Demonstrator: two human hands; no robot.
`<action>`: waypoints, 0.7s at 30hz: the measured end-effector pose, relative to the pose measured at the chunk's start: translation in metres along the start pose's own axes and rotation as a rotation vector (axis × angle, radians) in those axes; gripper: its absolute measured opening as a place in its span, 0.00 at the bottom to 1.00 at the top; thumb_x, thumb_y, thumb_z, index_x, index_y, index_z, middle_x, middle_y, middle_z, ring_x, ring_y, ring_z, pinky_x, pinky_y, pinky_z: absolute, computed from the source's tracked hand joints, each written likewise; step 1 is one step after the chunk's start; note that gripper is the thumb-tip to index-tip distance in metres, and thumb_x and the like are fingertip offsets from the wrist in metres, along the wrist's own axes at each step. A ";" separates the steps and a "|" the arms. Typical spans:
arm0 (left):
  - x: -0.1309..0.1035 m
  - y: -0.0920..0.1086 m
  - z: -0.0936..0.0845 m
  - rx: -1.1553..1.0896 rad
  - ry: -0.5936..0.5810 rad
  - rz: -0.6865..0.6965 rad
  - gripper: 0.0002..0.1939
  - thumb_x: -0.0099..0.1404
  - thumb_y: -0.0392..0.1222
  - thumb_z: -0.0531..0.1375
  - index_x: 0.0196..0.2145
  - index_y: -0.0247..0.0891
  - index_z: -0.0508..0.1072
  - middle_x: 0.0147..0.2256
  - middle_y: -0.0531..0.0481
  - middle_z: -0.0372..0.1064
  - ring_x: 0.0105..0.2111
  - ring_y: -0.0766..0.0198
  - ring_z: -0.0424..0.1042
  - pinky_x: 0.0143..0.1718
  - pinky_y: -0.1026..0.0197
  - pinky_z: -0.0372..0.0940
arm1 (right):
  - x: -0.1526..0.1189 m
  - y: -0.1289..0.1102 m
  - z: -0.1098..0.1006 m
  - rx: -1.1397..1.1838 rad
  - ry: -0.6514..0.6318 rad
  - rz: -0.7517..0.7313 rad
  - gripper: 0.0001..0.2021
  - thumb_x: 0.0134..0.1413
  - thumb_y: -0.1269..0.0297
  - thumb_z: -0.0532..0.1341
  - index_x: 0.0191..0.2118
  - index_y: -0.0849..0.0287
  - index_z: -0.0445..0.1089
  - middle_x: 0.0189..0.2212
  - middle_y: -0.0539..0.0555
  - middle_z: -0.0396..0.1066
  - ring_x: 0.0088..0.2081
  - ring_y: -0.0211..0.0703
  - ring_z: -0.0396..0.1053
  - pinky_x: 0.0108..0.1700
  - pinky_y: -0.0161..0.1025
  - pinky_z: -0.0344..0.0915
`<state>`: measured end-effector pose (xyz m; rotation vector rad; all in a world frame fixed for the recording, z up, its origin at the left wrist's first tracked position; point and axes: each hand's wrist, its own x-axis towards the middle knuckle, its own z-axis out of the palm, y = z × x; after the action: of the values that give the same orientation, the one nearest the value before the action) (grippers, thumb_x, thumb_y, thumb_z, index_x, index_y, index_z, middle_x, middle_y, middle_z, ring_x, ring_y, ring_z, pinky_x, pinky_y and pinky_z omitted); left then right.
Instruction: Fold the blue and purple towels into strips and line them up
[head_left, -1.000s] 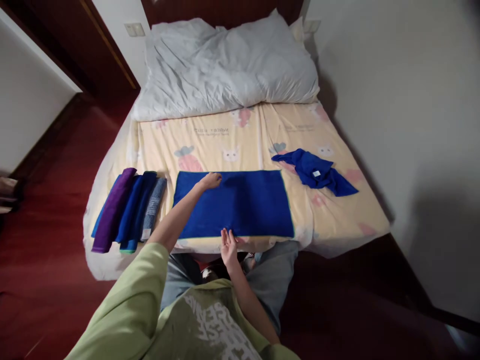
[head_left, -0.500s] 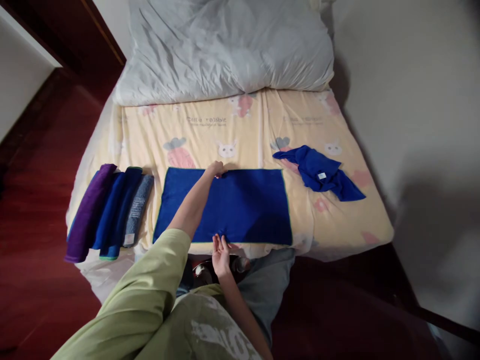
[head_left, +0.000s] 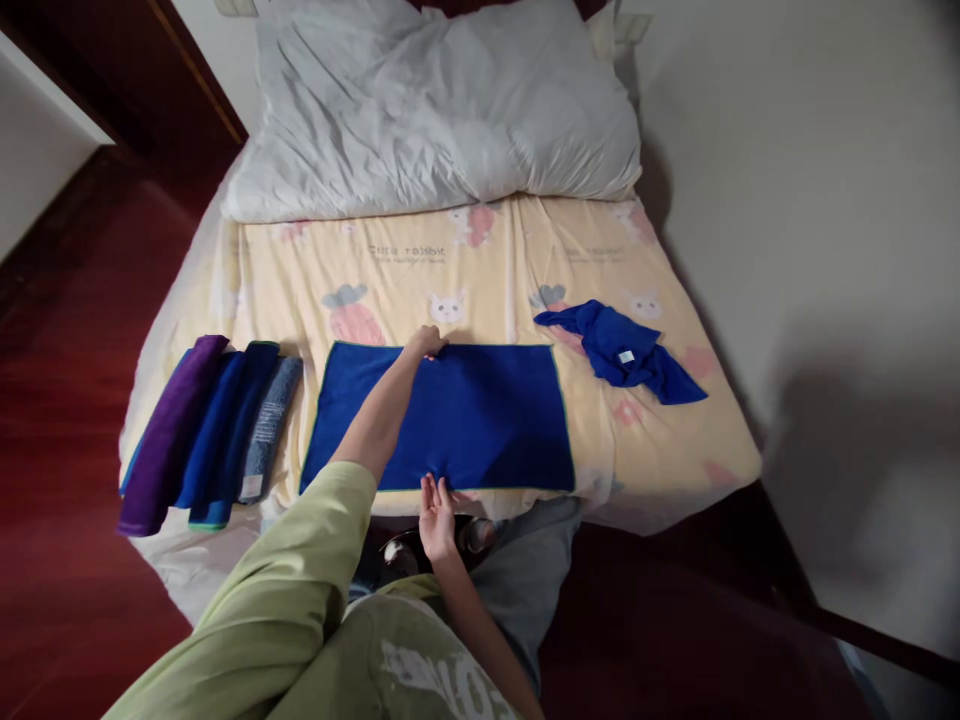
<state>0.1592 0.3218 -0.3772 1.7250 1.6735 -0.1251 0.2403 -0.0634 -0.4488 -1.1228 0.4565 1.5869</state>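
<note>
On the near part of the bed, a blue towel (head_left: 487, 420) lies flat, its long sides running left to right. The left hand (head_left: 426, 342) is now at its far edge, whereas a second ago it was a little inside that edge; the fingers are bent in close, but whether they grip the fabric I cannot tell. The right hand (head_left: 436, 515) stays at the near edge as before, palm up, fingers fairly straight and narrowly spread, tips meeting the rim beside a small pucker; whether it pinches there is also unclear. The towel itself remains spread out as it was. Its near edge runs close to the bed's own edge, with a thin strip of patterned sheet (head_left: 472, 265) showing; beyond the far edge is a broad stretch of sheet. Left of the towel, past a narrow gap, is a row of rolled towels, among them a grey-blue roll (head_left: 270, 430) nearest to it and a purple roll (head_left: 172, 440) farther left. To the right, well apart from both hands, sits a crumpled blue cloth (head_left: 607, 350) with a white label. The left forearm (head_left: 379, 420) crosses over the towel, covering part of it. A puffy pale quilt (head_left: 442, 120) fills the far end, and a wall (head_left: 787, 200) rises on the right.
</note>
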 end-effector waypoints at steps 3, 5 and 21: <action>-0.006 -0.001 0.000 0.061 -0.043 -0.047 0.20 0.72 0.51 0.59 0.35 0.31 0.80 0.24 0.44 0.75 0.27 0.63 0.77 0.38 0.67 0.69 | -0.002 0.000 0.000 -0.004 -0.002 -0.010 0.04 0.60 0.65 0.69 0.38 0.59 0.77 0.45 0.56 0.81 0.51 0.40 0.79 0.62 0.39 0.71; -0.008 0.000 0.000 0.101 -0.022 -0.040 0.19 0.72 0.51 0.59 0.36 0.31 0.80 0.24 0.44 0.75 0.29 0.62 0.78 0.39 0.68 0.68 | -0.005 -0.001 0.000 -0.005 -0.008 -0.019 0.04 0.61 0.65 0.69 0.38 0.59 0.77 0.45 0.57 0.81 0.51 0.40 0.79 0.62 0.38 0.72; -0.031 0.010 -0.013 0.006 -0.105 -0.102 0.14 0.68 0.47 0.63 0.34 0.31 0.79 0.24 0.41 0.75 0.26 0.56 0.78 0.34 0.59 0.74 | -0.011 -0.001 -0.005 -0.055 -0.067 -0.027 0.05 0.64 0.64 0.67 0.38 0.59 0.79 0.46 0.56 0.81 0.52 0.40 0.78 0.58 0.37 0.73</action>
<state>0.1584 0.3042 -0.3472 1.6100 1.6845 -0.2641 0.2429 -0.0733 -0.4416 -1.1093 0.3546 1.6168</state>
